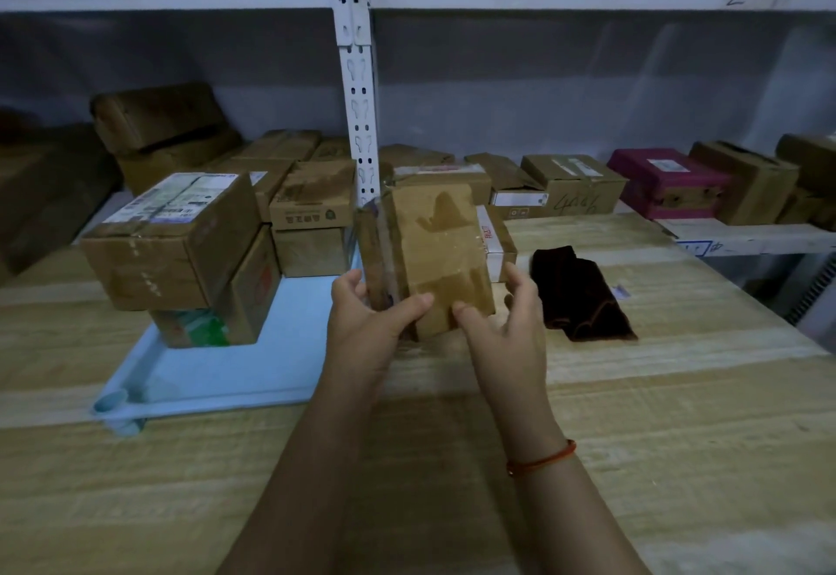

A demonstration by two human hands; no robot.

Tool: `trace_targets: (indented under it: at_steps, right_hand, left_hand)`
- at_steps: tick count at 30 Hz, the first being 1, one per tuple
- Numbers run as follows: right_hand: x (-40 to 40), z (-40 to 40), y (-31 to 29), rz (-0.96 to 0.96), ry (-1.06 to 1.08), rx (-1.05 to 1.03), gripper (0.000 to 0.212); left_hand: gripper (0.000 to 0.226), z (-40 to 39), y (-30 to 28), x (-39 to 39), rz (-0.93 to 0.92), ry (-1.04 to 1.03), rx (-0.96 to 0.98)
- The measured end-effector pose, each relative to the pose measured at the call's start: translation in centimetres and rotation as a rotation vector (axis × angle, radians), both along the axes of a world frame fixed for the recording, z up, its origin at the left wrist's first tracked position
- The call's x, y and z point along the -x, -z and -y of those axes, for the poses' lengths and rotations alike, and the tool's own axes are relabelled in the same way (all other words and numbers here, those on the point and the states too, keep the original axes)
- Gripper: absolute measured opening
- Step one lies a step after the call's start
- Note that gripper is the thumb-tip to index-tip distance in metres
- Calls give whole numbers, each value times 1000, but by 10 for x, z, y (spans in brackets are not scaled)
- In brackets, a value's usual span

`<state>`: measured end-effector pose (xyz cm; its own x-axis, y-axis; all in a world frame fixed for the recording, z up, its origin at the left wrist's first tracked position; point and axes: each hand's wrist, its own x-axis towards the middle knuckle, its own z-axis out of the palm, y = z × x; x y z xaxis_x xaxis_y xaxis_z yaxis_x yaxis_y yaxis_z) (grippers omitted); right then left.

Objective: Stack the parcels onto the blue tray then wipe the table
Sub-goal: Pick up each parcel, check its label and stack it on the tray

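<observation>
While both hands are up in front of the camera, a brown taped parcel sits between them, above the wooden table at the right edge of the blue tray. Left hand: thumb across the parcel's near face, fingers curled round its left side, gripping it. Right hand: thumb pressed on the near face, fingers curled round the right side, also gripping. Red cord bracelet on the right wrist.

On the tray: two stacks of parcels. Left stack has a large box with printed labels set on top of a lower box with green print. Rear stack has a small box with printed text on another plain box. Near part of the tray bare.

Behind the held parcel, a box with white and red tape (whether it rests on the table or on something else, cannot tell). Dark brown cloth lies folded on the table just right of the right hand, not touching it.

Background: white metal shelving carrying many cardboard boxes and one magenta box.
</observation>
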<state>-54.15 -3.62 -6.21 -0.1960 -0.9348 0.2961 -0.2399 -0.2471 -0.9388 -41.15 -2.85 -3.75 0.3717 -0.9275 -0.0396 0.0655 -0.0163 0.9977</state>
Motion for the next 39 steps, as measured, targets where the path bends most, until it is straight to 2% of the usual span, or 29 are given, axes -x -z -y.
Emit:
trace_targets:
  at_steps: [5,7,10,12,15,17,20,23,24,32,39]
  right_hand:
    - [-2,-3,-1,-274,-177,-28,99]
    - [-2,-5,-1,-270,-192,-38,103]
    - [-1,-3,1,-113,-211,-77,97]
    - [0,-1,4,37,-253,-121,92]
    - [5,0,5,333,-353,-185,70]
    - [7,-1,4,475,-390,-226,55]
    - [5,-1,3,593,-375,-294,48]
    - [5,-3,0,686,-374,-350,15]
    - [6,-3,-1,695,-372,-364,14]
    - [5,-6,-12,612,-370,-404,25]
    - [3,-7,-22,534,-373,-417,46]
  left_hand:
    - [94,-3,0,4,207,-7,46]
    - [99,-5,-2,6,297,-22,66]
    - [93,-9,-7,8,283,-38,92]
    - [73,-10,-10,6,210,-64,88]
    - [32,-11,-16,3,35,-93,100]
    - [28,-13,-19,3,4,-76,97]
    - [29,-15,-17,4,6,-49,82]
    - [27,-15,-13,3,21,-35,66]
    - [26,-15,-12,3,16,-38,63]
    - [27,-17,-13,5,24,-26,63]
    - [28,-19,-16,6,1,-1,82]
